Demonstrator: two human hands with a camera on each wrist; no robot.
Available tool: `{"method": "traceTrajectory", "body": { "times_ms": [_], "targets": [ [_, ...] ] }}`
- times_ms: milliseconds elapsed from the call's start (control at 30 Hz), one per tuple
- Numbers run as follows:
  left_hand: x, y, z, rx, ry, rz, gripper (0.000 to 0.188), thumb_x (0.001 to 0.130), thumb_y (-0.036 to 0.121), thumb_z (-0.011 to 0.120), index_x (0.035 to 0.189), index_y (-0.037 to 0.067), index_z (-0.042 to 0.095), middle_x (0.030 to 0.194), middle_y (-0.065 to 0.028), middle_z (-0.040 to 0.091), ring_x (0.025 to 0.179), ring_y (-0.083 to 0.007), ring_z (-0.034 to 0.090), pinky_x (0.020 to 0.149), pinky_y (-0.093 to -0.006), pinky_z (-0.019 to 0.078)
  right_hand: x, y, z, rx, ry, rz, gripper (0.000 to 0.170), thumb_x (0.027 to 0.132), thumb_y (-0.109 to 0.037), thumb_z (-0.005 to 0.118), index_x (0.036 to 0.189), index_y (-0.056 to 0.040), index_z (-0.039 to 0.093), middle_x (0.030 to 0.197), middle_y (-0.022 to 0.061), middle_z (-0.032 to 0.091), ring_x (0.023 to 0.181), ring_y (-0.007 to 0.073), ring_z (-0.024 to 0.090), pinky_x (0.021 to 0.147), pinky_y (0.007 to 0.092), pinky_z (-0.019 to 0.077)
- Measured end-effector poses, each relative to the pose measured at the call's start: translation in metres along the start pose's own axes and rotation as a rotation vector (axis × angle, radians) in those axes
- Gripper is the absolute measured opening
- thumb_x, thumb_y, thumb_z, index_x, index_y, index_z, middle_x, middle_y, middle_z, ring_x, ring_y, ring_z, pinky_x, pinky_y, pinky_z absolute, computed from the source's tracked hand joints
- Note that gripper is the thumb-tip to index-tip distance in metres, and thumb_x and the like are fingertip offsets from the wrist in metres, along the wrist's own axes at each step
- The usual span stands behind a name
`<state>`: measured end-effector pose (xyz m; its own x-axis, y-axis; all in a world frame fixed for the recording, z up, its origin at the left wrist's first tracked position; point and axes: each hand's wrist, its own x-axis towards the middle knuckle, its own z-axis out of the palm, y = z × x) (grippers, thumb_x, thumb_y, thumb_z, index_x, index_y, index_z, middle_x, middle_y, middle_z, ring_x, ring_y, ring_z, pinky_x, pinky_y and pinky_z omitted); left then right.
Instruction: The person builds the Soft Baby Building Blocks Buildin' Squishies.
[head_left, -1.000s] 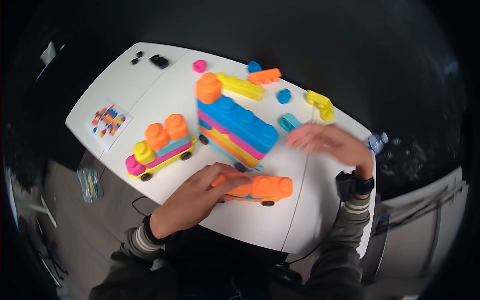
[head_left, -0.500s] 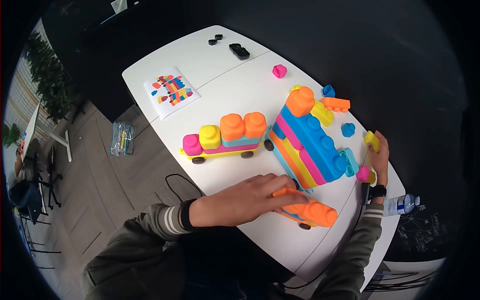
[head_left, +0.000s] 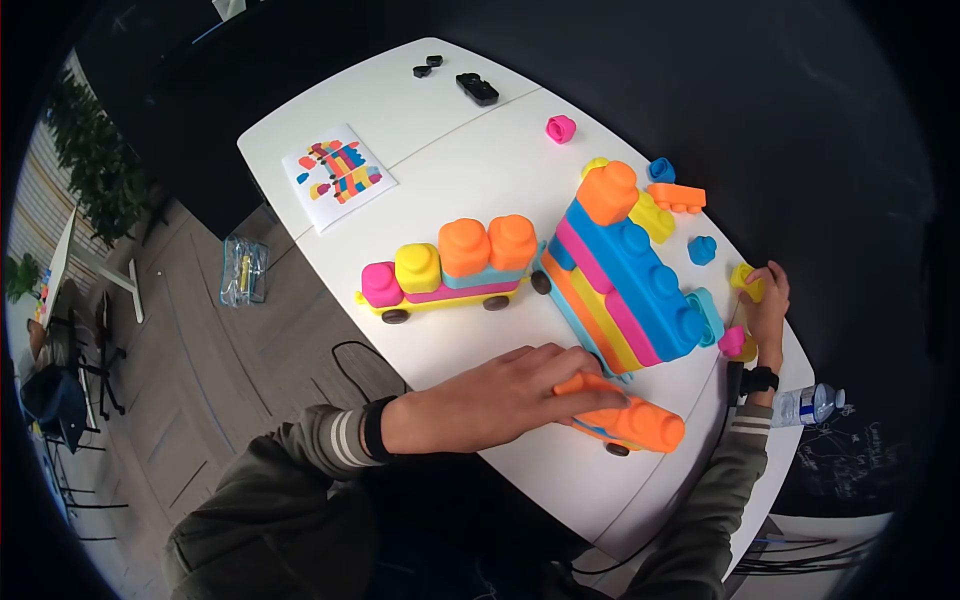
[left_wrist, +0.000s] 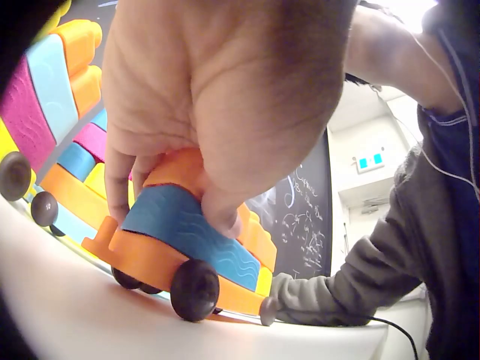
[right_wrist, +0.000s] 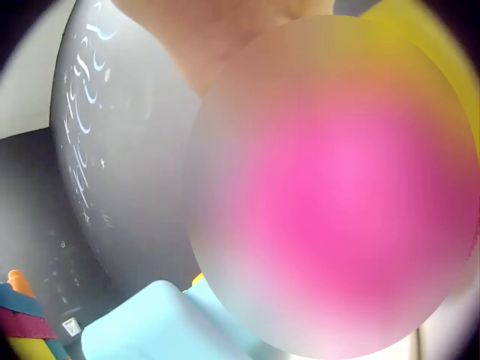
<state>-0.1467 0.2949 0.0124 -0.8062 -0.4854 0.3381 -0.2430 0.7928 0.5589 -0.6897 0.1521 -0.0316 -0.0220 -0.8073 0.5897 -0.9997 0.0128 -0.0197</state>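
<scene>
My left hand grips the top of a small wheeled car with orange blocks. The left wrist view shows fingers and thumb around its orange top, above a dark blue block, its wheels at the tabletop. At the table's right edge my right hand holds a yellow piece by its upper end. A pink block sits by that piece's lower end; whether they are joined I cannot tell. In the right wrist view, a large pink blur hides most of the hand, and a light blue block shows below.
A tall multicoloured wagon stands behind the car, a lower wagon left of it. Loose blocks, including an orange one and a blue one, lie along the far edge. A picture sheet lies left; a bottle is right.
My right hand has come down from above the table onto the yellow piece and taken hold of it. The head view has swung, shifting everything in frame. My left hand keeps its grip on the car.
</scene>
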Motion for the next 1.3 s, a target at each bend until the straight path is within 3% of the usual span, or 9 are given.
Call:
{"method": "traceTrajectory", "body": {
  "times_ms": [200, 367, 467, 600, 667, 733, 867, 967, 1300],
  "targets": [
    [0.004, 0.010, -0.009, -0.026, -0.052, -0.086, 0.065, 0.106, 0.008, 0.079, 0.166, 0.023, 0.062, 0.156, -0.0119, 0.058, 0.145, -0.0344, 0.063, 0.120, -0.0461, 0.0578, 0.005, 0.002, -0.016, 0.385, -0.128, 0.194, 0.033, 0.101, -0.014, 0.092, 0.122, -0.0034, 0.069, 0.108, 0.0141, 0.083, 0.096, 0.0294, 0.081, 0.088, 0.0410, 0.0624],
    [0.008, 0.012, -0.007, -0.029, -0.018, -0.090, 0.063, 0.102, 0.010, 0.084, 0.161, 0.023, 0.068, 0.153, -0.0105, 0.059, 0.142, -0.0332, 0.063, 0.120, -0.0451, 0.0575, 0.029, -0.053, -0.115, 0.948, -0.249, 0.434, 0.056, 0.121, -0.060, 0.059, 0.133, -0.0059, 0.071, 0.111, 0.0080, 0.081, 0.082, 0.0144, 0.072, 0.079, 0.0319, 0.0603],
    [0.006, 0.010, -0.005, -0.018, -0.012, -0.088, 0.065, 0.100, 0.008, 0.086, 0.160, 0.023, 0.068, 0.152, -0.0096, 0.058, 0.142, -0.0331, 0.063, 0.119, -0.0449, 0.0581, 0.032, -0.067, -0.187, 1.114, -0.485, 0.367, 0.070, 0.123, -0.066, 0.044, 0.141, -0.0021, 0.067, 0.112, 0.0134, 0.079, 0.092, 0.0157, 0.075, 0.085, 0.0301, 0.0620],
    [0.007, 0.009, -0.005, 0.006, 0.026, -0.057, 0.064, 0.096, 0.003, 0.088, 0.155, 0.019, 0.069, 0.150, -0.0109, 0.057, 0.141, -0.0351, 0.063, 0.117, -0.0466, 0.0599, 0.008, -0.107, -0.250, 1.397, -0.662, 0.244, 0.057, 0.119, -0.052, 0.066, 0.147, -0.0026, 0.062, 0.110, 0.0114, 0.078, 0.100, 0.0157, 0.076, 0.092, 0.0295, 0.0610],
    [0.005, 0.003, 0.000, -0.034, 0.114, -0.027, 0.076, 0.094, 0.000, 0.091, 0.160, 0.011, 0.056, 0.149, -0.0164, 0.058, 0.136, -0.0395, 0.066, 0.115, -0.0487, 0.0606, 0.004, -0.141, -0.272, 1.131, -0.955, -0.084, 0.062, 0.105, -0.028, 0.091, 0.151, -0.0035, 0.057, 0.113, 0.0102, 0.078, 0.104, 0.0156, 0.077, 0.095, 0.0291, 0.0598],
    [0.002, -0.009, 0.008, -0.104, 0.139, -0.037, 0.082, 0.095, -0.001, 0.091, 0.163, 0.008, 0.047, 0.149, -0.0199, 0.059, 0.134, -0.0415, 0.068, 0.115, -0.0495, 0.0602, 0.000, -0.176, -0.282, 1.054, -1.069, 0.057, 0.078, 0.091, -0.010, 0.101, 0.151, -0.0036, 0.052, 0.120, 0.0109, 0.078, 0.111, 0.0162, 0.078, 0.100, 0.0296, 0.0586],
    [0.001, -0.008, 0.004, -0.156, 0.111, -0.085, 0.105, 0.098, -0.001, 0.091, 0.174, 0.003, 0.018, 0.151, -0.0273, 0.062, 0.135, -0.0443, 0.070, 0.118, -0.0503, 0.0578, -0.024, -0.222, -0.256, 1.024, -0.927, -0.340, 0.064, 0.100, -0.024, 0.094, 0.141, -0.0056, 0.049, 0.098, 0.0156, 0.084, 0.083, 0.0282, 0.086, 0.082, 0.0342, 0.0619],
    [-0.001, -0.004, 0.007, -0.281, 0.189, -0.121, 0.086, 0.104, 0.003, 0.084, 0.172, 0.003, 0.031, 0.162, -0.0274, 0.057, 0.139, -0.0478, 0.069, 0.113, -0.0490, 0.0595, -0.034, -0.249, -0.251, 0.939, -0.983, -0.293, 0.061, 0.103, -0.033, 0.092, 0.136, -0.0058, 0.049, 0.095, 0.0176, 0.083, 0.075, 0.0320, 0.084, 0.069, 0.0361, 0.0601],
    [-0.001, -0.004, 0.004, -0.209, 0.163, -0.112, 0.096, 0.103, 0.003, 0.083, 0.180, 0.009, 0.026, 0.169, -0.0341, 0.044, 0.129, -0.0540, 0.071, 0.105, -0.0531, 0.0643, -0.053, -0.289, -0.217, 0.845, -0.656, -0.138, 0.045, 0.105, -0.039, 0.089, 0.121, -0.0009, 0.070, 0.088, 0.0193, 0.080, 0.069, 0.0352, 0.081, 0.064, 0.0380, 0.0597]
  ]
}}
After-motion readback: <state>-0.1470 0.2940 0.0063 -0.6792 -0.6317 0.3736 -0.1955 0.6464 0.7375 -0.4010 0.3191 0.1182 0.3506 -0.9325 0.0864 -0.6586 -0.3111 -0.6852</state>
